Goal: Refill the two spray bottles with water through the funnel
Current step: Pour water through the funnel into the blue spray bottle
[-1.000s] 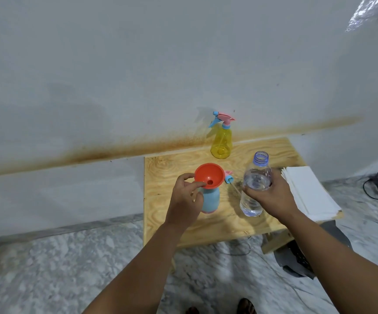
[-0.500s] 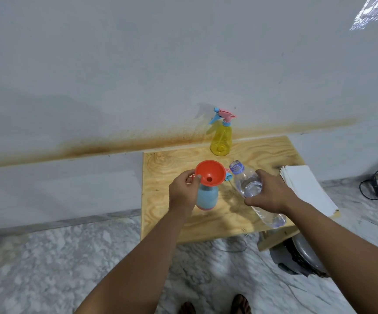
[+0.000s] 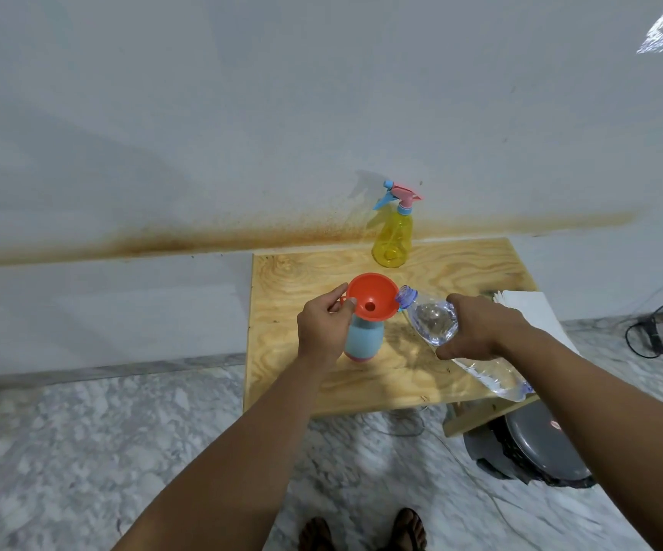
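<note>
An orange funnel [image 3: 373,302] sits in the neck of a light blue spray bottle [image 3: 365,339] on the wooden table [image 3: 433,375]. My left hand [image 3: 321,332] pinches the funnel's small handle at its left rim. My right hand [image 3: 476,332] grips a clear water bottle [image 3: 433,320], tilted steeply with its open mouth at the funnel's right rim. A yellow spray bottle [image 3: 393,240] with a pink and blue trigger head stands at the table's back edge by the wall. The blue bottle's removed spray head is mostly hidden behind the funnel.
A stack of white paper [image 3: 536,316] lies on the table's right end. Beneath the table's right corner sits a dark round pan [image 3: 540,443]. A black cable [image 3: 647,336] runs along the marble floor at far right. My sandalled feet [image 3: 361,530] show at the bottom.
My right hand has lifted the water bottle off the table and tipped it left until its mouth reaches the funnel rim. My left hand keeps hold of the funnel.
</note>
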